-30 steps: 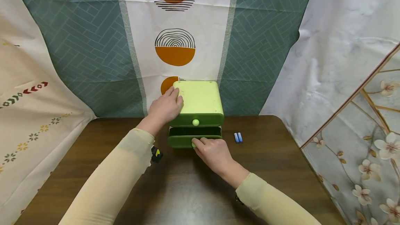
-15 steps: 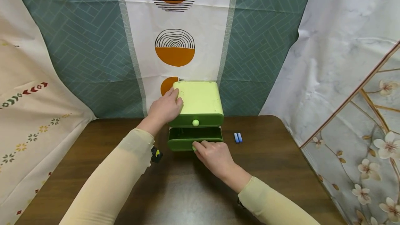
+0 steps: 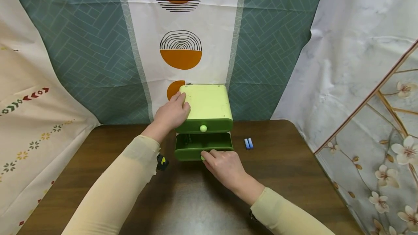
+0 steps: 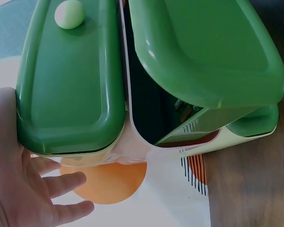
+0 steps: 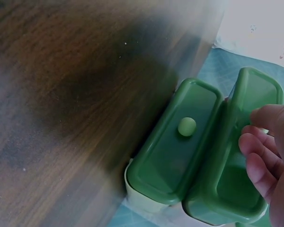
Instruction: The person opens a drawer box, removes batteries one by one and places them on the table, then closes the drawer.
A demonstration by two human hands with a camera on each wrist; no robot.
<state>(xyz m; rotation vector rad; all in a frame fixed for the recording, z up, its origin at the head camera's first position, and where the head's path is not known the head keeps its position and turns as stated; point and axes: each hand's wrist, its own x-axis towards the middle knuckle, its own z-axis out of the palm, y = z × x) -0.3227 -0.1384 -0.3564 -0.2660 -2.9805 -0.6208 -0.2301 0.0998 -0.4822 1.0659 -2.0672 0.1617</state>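
Observation:
A small cabinet with a pale green top and dark green drawers stands against the back cloth. My left hand rests on the left edge of its top, fingers extended along the side in the left wrist view. The middle drawer is pulled partway out, and my right hand pinches its light green knob. Small items lie inside that drawer, too dark to identify. The top drawer is closed. Below, the bottom drawer also sits closed in the right wrist view.
Two small blue-and-white cylinders, like batteries, lie side by side right of the cabinet on the brown wooden table. A patterned cloth hangs close behind the cabinet. More cloths border the table at left and right.
The middle drawer has come farther out toward me, with my right hand moving along on its knob. More of the inside shows. My left hand stays on the cabinet top.

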